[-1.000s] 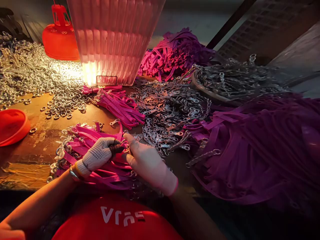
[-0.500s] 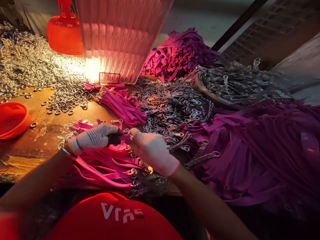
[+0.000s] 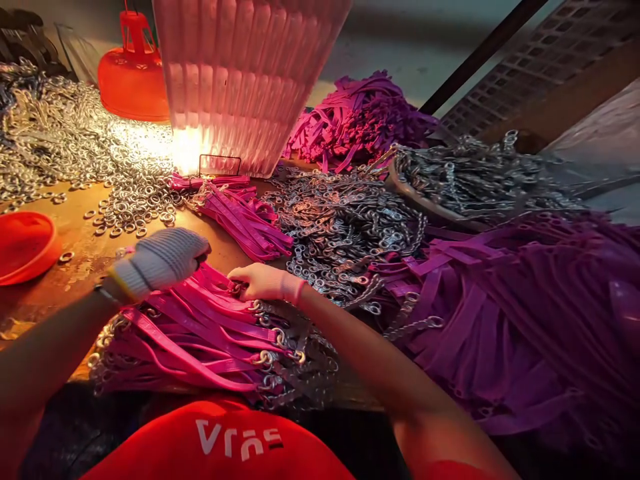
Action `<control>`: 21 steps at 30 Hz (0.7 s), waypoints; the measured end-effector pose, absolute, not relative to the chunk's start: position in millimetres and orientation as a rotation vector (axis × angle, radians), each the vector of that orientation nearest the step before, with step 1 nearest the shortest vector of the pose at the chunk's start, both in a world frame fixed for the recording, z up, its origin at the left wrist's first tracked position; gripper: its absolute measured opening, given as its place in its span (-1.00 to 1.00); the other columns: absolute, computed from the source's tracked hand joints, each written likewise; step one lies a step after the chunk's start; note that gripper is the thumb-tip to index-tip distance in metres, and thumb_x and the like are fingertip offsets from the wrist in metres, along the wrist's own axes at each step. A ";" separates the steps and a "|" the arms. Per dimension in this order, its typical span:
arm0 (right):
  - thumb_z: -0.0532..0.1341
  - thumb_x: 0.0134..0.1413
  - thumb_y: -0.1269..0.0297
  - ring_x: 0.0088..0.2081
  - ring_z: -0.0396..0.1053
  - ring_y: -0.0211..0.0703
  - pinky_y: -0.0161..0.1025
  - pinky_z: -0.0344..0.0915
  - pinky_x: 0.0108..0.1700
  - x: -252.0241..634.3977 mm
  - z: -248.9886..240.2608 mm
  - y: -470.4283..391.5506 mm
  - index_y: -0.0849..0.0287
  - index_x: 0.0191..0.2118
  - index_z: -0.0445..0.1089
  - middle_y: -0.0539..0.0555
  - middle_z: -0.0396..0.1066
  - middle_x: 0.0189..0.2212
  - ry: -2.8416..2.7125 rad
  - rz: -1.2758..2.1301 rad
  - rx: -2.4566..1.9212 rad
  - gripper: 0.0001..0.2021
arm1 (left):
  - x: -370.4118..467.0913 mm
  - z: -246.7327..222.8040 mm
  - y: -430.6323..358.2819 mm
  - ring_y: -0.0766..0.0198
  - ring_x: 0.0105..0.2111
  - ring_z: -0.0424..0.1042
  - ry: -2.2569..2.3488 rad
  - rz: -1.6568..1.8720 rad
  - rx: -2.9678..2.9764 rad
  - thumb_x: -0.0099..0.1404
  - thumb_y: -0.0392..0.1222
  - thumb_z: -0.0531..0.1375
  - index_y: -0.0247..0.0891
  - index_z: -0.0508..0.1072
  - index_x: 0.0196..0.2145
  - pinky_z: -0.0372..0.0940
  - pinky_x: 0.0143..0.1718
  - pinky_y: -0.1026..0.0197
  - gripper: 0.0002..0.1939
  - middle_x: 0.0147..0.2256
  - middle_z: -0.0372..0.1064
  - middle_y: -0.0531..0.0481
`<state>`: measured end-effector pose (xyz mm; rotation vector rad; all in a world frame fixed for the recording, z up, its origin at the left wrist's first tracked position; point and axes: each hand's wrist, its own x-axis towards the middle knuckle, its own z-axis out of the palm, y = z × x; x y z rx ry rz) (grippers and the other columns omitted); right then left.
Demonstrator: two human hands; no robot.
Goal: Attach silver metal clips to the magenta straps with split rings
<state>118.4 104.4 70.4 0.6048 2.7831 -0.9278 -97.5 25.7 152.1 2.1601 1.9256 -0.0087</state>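
My left hand [image 3: 163, 259], in a white knit glove with dark dots, is closed around one end of a pink strap [image 3: 216, 275]. The thumb and fingers of my right hand [image 3: 263, 281], in a thin pale glove, pinch the other end, where a small metal fitting partly shows. Between the hands the strap stretches a short way. Directly beneath lies a pile of pink straps [image 3: 200, 343], with metal rings and clasps [image 3: 273, 357] along its right side. More rings [image 3: 103, 337] edge the pile's left side.
Loose metal rings [image 3: 135, 203] heap at the left, near a red bowl [image 3: 30, 247]. A red lamp [image 3: 133, 83] hangs beside a ribbed panel [image 3: 240, 87]. Twisted chain pieces [image 3: 350, 213] lie mid-table. Purple straps [image 3: 490, 320] fill the right, and a bundle of pink straps [image 3: 245, 220] lies ahead.
My hands have moved apart: the left went left and up, the right a little left and down. The strap between them has been drawn out over the pile.
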 end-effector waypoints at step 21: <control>0.27 0.13 0.17 -0.35 0.36 -0.27 -0.31 0.31 -0.27 118.8 97.6 102.8 0.25 -0.28 0.42 0.01 0.46 -0.37 2.611 -2.148 0.755 -0.79 | -88.3 119.8 86.1 0.39 -0.58 0.14 1.702 -0.062 2.125 0.15 -0.40 0.19 -0.36 0.55 -0.46 0.05 -0.46 0.29 -0.88 -0.56 0.40 0.01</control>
